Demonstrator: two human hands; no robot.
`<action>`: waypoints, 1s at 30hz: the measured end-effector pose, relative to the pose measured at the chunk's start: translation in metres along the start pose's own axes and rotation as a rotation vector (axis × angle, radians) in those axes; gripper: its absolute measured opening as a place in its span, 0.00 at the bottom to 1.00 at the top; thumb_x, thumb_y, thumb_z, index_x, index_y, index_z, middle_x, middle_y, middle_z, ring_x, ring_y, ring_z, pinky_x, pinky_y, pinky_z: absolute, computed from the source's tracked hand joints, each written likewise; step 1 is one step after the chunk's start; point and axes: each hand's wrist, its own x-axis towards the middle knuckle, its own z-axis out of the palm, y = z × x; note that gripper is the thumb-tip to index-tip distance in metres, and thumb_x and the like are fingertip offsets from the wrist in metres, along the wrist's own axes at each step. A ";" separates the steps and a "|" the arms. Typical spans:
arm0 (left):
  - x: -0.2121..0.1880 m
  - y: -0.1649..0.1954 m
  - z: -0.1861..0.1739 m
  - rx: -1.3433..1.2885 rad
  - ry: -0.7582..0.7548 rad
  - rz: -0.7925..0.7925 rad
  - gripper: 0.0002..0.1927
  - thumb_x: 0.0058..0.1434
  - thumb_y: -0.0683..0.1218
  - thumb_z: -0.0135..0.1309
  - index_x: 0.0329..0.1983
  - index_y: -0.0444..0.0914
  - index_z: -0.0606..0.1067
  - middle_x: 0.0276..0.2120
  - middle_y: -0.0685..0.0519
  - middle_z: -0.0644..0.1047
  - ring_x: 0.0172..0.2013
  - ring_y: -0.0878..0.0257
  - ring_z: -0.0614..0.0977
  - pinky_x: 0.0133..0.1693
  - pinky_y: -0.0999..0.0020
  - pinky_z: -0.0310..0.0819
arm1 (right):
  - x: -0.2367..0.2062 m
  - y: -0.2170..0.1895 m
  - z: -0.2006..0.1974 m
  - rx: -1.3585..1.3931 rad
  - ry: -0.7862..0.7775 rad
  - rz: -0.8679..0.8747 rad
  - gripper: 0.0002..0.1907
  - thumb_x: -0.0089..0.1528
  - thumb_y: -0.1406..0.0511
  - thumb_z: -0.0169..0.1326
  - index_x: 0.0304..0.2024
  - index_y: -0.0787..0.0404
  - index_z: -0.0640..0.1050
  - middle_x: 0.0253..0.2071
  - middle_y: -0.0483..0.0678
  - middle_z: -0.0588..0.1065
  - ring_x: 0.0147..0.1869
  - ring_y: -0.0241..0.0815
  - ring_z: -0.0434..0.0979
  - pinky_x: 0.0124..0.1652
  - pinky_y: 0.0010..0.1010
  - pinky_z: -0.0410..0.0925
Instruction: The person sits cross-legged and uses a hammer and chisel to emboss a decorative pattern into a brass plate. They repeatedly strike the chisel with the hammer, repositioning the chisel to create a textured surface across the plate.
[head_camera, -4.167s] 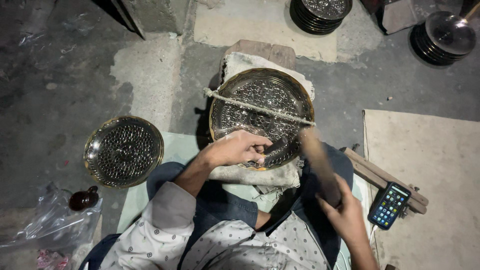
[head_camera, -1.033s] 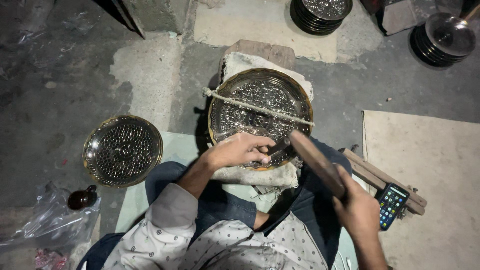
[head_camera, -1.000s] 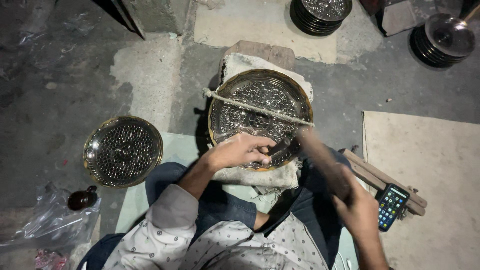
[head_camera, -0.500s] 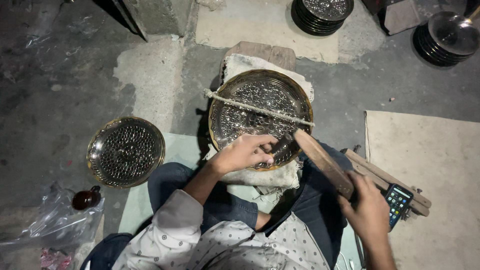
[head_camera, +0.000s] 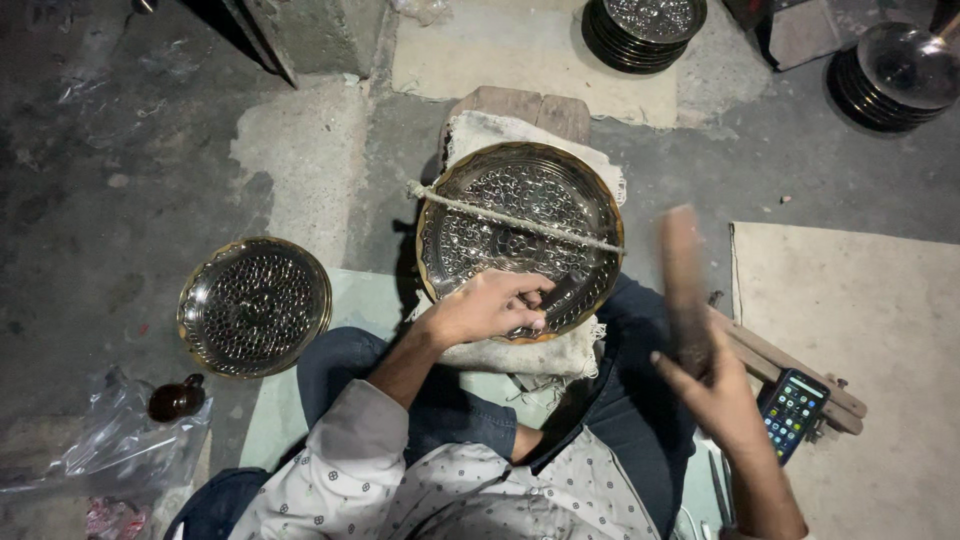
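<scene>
Head view showed the work from above, described here from left to right. At far left a small dark brown bottle (head_camera: 176, 398) stood on the floor beside a crumpled clear plastic bag (head_camera: 110, 450). Next to these, a round embossed metal bowl with a brass-coloured rim (head_camera: 254, 306) lay apart from the work, untouched.

At centre, the large round embossed metal plate with a brass-coloured rim (head_camera: 520, 235) rested on a white cloth pad (head_camera: 520, 355) over a wooden block (head_camera: 520, 103), with a pale cord (head_camera: 515, 217) stretched across its face. My left hand (head_camera: 485, 308) was closed around a short dark metal punch (head_camera: 562, 290), its tip set on the plate near the lower rim.

To the right, my right hand (head_camera: 715, 390) was clamped on a long wooden mallet (head_camera: 683, 275), which was raised and blurred.

Risk assessment: my fingers sat close to the punch head, so an off-centre blow could have landed on them. A tilted punch could have skidded and scarred the pattern. The plate was held only by the cord and the pad, so a heavy blow near the rim could have tipped it. A smartphone with a lit screen (head_camera: 792, 413) lay near the mallet's swing, at risk from a wide backswing.
</scene>
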 end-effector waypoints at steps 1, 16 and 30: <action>0.001 -0.001 0.000 0.002 -0.009 -0.006 0.20 0.59 0.43 0.61 0.56 0.38 0.76 0.36 0.50 0.84 0.34 0.66 0.86 0.36 0.70 0.80 | -0.002 0.000 0.001 -0.195 -0.051 0.065 0.46 0.52 0.65 0.67 0.72 0.51 0.65 0.56 0.57 0.77 0.58 0.54 0.79 0.56 0.42 0.71; -0.001 -0.001 -0.001 0.008 -0.002 0.001 0.22 0.58 0.42 0.62 0.57 0.37 0.75 0.37 0.48 0.85 0.35 0.65 0.87 0.37 0.70 0.80 | -0.012 0.009 0.018 0.143 0.049 0.140 0.39 0.53 0.65 0.68 0.67 0.52 0.69 0.50 0.57 0.79 0.52 0.53 0.80 0.50 0.40 0.72; -0.003 0.000 -0.004 0.029 -0.007 0.039 0.22 0.58 0.42 0.61 0.57 0.37 0.76 0.37 0.48 0.85 0.37 0.64 0.87 0.39 0.69 0.80 | -0.015 0.008 0.020 0.053 0.043 -0.031 0.36 0.54 0.66 0.66 0.65 0.54 0.70 0.53 0.55 0.80 0.55 0.55 0.80 0.52 0.41 0.71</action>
